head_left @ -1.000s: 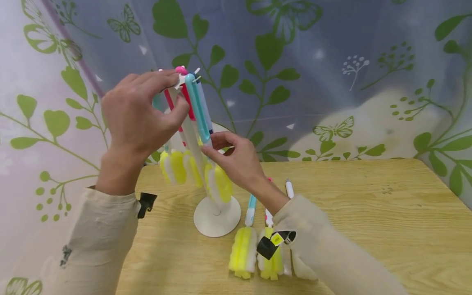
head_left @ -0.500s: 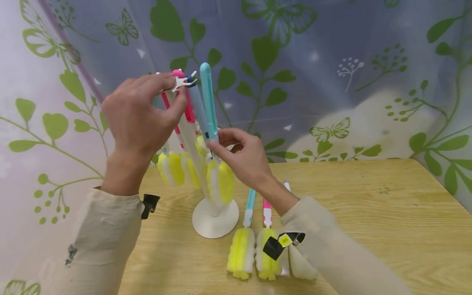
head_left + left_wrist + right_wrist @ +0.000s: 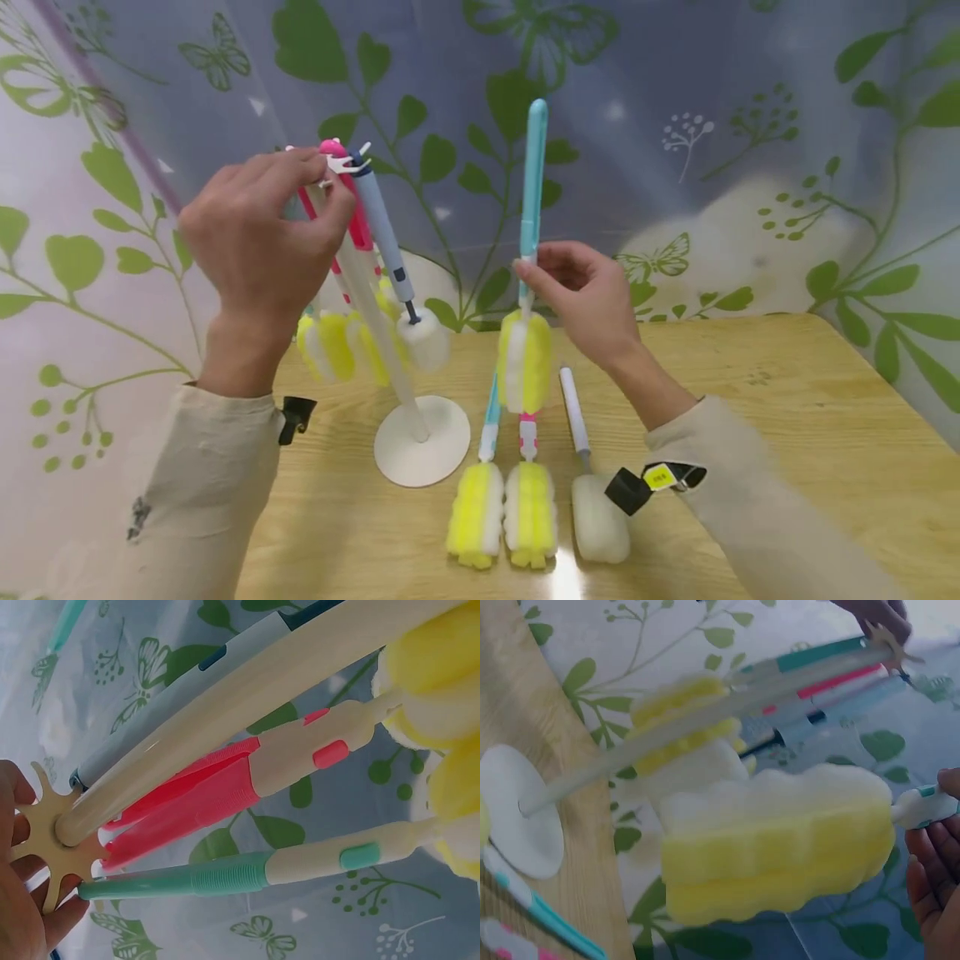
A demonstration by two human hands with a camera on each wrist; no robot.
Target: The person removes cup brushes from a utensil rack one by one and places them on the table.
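In the head view my left hand (image 3: 258, 225) grips the hooked top of a white stand (image 3: 382, 325). In the left wrist view its fingers curl round the star-shaped hook piece (image 3: 46, 814). From the hooks hang a blue-grey bottle brush (image 3: 384, 233) with a white sponge, pink-handled brushes (image 3: 217, 799) and a teal-handled brush (image 3: 225, 874). Right of the stand, my right hand (image 3: 592, 300) pinches another teal bottle brush (image 3: 534, 167) low on its handle. That brush is upright, apart from the stand, its yellow-and-white sponge (image 3: 780, 847) pointing down.
On the wooden table (image 3: 750, 417) lie a teal sponge brush (image 3: 476, 512), a pink one (image 3: 531, 512) and a white one (image 3: 600, 517), in front and right of the stand's round base (image 3: 423, 450). A leaf-patterned curtain (image 3: 450, 125) hangs behind.
The teal brush has come off the stand's hook and moved right, away from it, in my right hand. My left hand keeps its grip on the stand's top.
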